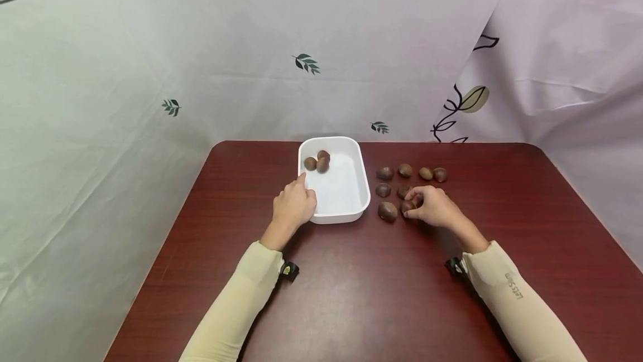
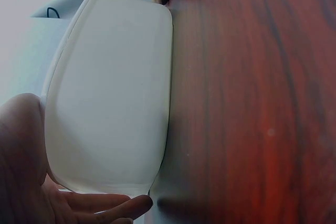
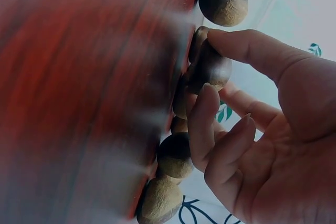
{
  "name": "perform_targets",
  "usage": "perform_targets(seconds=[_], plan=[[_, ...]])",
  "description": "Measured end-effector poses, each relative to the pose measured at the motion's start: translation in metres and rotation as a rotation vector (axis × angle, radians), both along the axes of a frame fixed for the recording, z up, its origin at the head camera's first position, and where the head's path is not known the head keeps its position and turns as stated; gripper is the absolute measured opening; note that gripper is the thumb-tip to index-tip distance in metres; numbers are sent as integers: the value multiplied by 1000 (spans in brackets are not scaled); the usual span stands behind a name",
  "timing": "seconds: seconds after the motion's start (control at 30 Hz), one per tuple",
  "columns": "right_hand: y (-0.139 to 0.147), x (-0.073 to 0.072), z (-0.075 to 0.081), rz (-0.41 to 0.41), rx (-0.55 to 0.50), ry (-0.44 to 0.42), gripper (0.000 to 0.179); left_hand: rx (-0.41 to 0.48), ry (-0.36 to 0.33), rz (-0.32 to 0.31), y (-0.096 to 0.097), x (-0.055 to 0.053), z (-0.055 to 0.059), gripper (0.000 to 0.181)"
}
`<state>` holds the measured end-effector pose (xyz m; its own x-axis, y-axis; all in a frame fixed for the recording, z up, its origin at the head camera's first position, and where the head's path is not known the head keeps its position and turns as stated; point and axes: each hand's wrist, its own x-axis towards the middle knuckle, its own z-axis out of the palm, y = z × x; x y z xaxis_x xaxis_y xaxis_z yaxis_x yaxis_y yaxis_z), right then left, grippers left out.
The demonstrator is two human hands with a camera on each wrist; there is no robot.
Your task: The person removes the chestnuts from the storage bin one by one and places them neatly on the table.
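In the head view, the left hand (image 1: 293,203) grips a white rectangular tray (image 1: 345,186) holding three rounded brown chestnuts (image 1: 323,165); right of it, the right hand (image 1: 433,206) pinches a glossy brown chestnut (image 1: 407,206) among loose chestnuts (image 1: 387,211). In the left wrist view, the tray's corner is clasped. In the right wrist view, thumb and fingertips (image 3: 207,100) grasp the chestnut.

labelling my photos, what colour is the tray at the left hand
White, with no pattern visible; the tray shows best in the head view.
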<state>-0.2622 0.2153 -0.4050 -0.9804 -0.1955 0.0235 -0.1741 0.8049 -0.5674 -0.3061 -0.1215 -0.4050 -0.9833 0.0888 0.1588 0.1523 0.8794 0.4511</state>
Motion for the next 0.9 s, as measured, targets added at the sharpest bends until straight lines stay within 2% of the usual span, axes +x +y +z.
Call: perform_targets(seconds=[0.37, 0.47, 0.63, 0.73, 0.9], plan=[[-1, -3, -1, -11, 62, -23, 28, 1, 3, -2, 0, 1, -1, 55], [-5, -3, 9, -39, 69, 7, 31, 0, 6, -7, 0, 1, 0, 55], [-24, -10, 35, -78, 49, 81, 34, 1, 11, -5, -1, 1, 2, 55], [-42, -19, 46, -46, -4, 117, 33, 0, 7, 0, -2, 1, 1, 55], [-73, -33, 54, -5, -129, 145, 30, -7, 0, -2, -1, 2, 0, 55]])
